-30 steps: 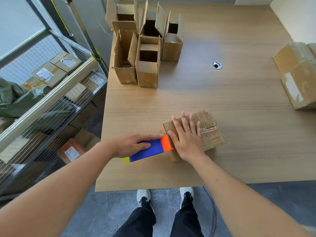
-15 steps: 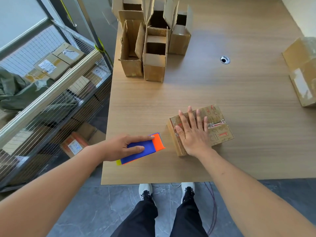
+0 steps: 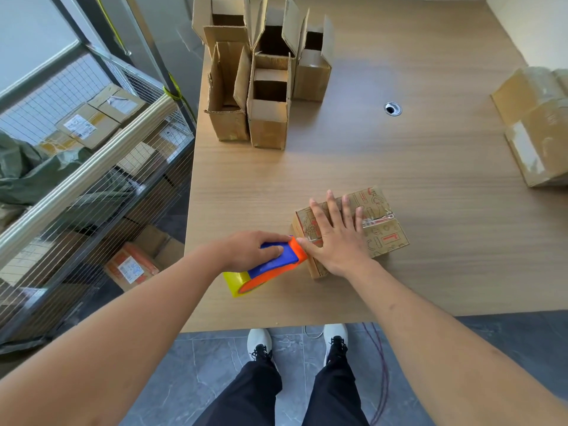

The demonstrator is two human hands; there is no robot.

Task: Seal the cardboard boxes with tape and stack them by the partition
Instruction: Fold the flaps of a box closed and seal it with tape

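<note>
A small printed cardboard box (image 3: 381, 238) lies closed on the wooden table (image 3: 399, 167) near its front edge. My right hand (image 3: 335, 238) presses flat on the box's top, fingers straight and spread. My left hand (image 3: 255, 249) grips a blue and orange tape dispenser (image 3: 276, 264) with a yellowish tape roll at its rear. The dispenser's orange front end touches the box's left end. A strip of tape shows across the box's right part.
Several open, unsealed cardboard boxes (image 3: 267, 103) stand at the table's far left. Taped boxes (image 3: 538, 124) sit at the right edge. A wire-mesh rack (image 3: 92, 179) with parcels runs along the left. A cable hole (image 3: 392, 108) lies mid-table. My feet stand below the front edge.
My left hand pulled the dispenser away from the box to the left, then brought it back against the box's left end. My right hand stayed pressed on the box.
</note>
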